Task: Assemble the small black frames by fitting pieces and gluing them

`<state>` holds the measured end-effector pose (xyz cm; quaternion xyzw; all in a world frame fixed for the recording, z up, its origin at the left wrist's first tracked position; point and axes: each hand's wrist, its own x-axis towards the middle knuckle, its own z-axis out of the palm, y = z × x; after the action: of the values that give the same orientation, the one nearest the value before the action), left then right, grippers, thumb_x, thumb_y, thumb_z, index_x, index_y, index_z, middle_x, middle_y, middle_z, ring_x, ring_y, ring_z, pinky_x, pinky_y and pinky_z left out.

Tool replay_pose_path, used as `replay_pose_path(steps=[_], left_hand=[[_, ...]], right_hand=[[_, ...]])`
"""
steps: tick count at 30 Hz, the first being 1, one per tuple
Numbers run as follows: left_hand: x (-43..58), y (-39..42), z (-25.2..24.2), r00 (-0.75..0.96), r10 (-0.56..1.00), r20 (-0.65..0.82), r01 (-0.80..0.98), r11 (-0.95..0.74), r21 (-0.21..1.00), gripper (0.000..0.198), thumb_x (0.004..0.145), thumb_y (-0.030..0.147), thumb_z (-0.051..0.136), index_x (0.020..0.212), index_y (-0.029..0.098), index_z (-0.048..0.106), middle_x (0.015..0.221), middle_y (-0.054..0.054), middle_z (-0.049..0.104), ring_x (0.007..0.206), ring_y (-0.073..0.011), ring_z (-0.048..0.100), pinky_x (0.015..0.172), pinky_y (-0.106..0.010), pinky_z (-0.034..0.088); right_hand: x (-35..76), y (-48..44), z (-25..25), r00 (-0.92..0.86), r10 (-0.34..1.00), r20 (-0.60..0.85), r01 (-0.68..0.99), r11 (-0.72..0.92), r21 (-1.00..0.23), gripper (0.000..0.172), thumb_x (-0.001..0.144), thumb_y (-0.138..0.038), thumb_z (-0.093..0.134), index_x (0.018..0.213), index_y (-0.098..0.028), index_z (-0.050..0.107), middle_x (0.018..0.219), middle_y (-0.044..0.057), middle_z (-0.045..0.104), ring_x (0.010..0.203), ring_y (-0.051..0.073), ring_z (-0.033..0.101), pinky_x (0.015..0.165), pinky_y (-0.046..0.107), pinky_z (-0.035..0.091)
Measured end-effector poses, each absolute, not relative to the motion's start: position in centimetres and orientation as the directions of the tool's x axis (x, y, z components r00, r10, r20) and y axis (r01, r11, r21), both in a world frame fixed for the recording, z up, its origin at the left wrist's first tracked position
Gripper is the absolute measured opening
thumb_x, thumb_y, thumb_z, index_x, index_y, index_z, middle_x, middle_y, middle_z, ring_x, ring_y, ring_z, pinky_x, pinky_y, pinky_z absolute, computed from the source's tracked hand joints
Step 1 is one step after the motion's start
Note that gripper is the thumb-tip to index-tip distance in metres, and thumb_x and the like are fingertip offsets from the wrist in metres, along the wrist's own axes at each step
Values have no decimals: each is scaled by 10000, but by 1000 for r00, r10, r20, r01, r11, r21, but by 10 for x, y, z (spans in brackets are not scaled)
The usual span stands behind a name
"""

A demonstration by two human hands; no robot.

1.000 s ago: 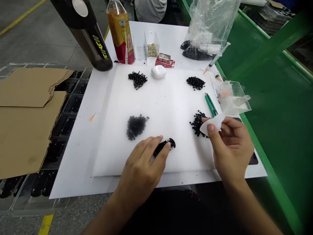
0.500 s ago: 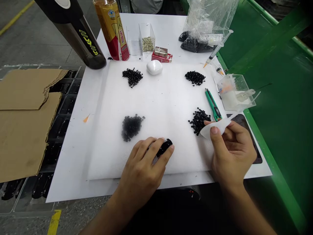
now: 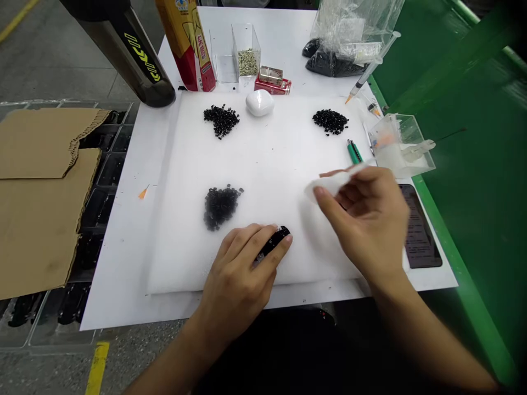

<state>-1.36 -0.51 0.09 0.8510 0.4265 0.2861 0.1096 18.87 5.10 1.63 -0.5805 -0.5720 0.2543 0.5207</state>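
My left hand rests at the front of the white foam sheet, its fingers closed around a glossy black rounded piece with small shiny bits on it. My right hand pinches a flat white piece with a thin stem, blurred by motion, above the sheet's right side. A pile of translucent dark chips lies left of the black piece. Farther back are two piles of small black beads, one on the left and one on the right. My right hand hides the pile of black squares.
A green cutter is partly covered by my right hand. At the right stand a clear box and a phone. A syringe, a white pebble-like lump, a drink carton and a dark bottle are at the back.
My right hand has moved left and slightly up with the white piece, over the near right pile. My left hand keeps its hold on the black piece. The view has shifted slightly.
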Motion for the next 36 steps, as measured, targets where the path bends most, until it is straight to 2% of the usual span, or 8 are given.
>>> replay_pose_path(steps=[4,9,11,14,17,24,29,36], left_hand=[[-13,-6,-1,383,828,410,639,-558,530,474,957,12,588,1414,141,575,1314,-78,667,1254,-219,564,1093,-423,484],[-8,-6,-4,269,862,430,628,-495,600,431,945,54,627,1370,119,588,1229,-47,707,1200,-181,600,1074,-363,498],[-6,-5,-5,244,868,432,628,-481,612,390,946,61,631,1329,131,611,1226,-38,713,1203,-182,600,1078,-362,495],[-4,-5,-5,212,880,426,619,-458,638,344,953,75,629,1291,139,625,1194,-32,724,1169,-188,611,1050,-368,506],[-3,-5,-5,186,892,411,611,-433,663,307,954,81,622,1254,144,639,1154,-20,729,1106,-190,614,1007,-371,508],[-2,-5,-6,172,888,426,615,-434,658,263,985,104,603,1245,116,644,1147,-23,723,1069,-190,606,980,-358,477],[-3,-6,-7,189,891,413,605,-437,666,269,1029,144,555,1280,97,641,1174,-36,720,1099,-205,603,996,-368,471],[-6,-6,-6,170,893,417,600,-429,675,251,1024,130,554,1247,99,665,1125,-29,734,1059,-198,618,954,-368,498]], right_hand=[[188,72,7,53,969,241,540,176,-823,293,841,-346,771,994,-249,540,966,9,655,893,183,692,805,358,627],[191,44,7,42,950,311,691,197,-695,409,864,-321,752,1200,-220,540,1140,70,653,1037,208,681,895,373,618],[188,21,14,58,944,325,760,169,-627,331,895,-311,720,1181,-223,577,1102,57,665,961,189,685,849,347,611],[179,-10,21,-34,967,253,797,179,-577,109,938,-278,667,1030,-228,635,917,8,679,770,145,660,713,287,574],[168,-23,20,-103,963,247,821,223,-526,70,943,-252,656,1000,-216,637,885,8,681,777,142,658,712,270,549],[156,-19,18,-88,975,205,915,161,-371,98,959,-305,627,987,-212,642,849,0,693,723,140,662,680,264,523],[152,-19,25,-29,986,161,941,82,-329,134,949,-355,642,955,-224,666,822,-21,705,681,128,673,602,248,494],[143,-22,21,-28,967,253,967,90,-239,101,934,-319,664,914,-220,652,763,-21,686,587,131,618,517,274,418]])
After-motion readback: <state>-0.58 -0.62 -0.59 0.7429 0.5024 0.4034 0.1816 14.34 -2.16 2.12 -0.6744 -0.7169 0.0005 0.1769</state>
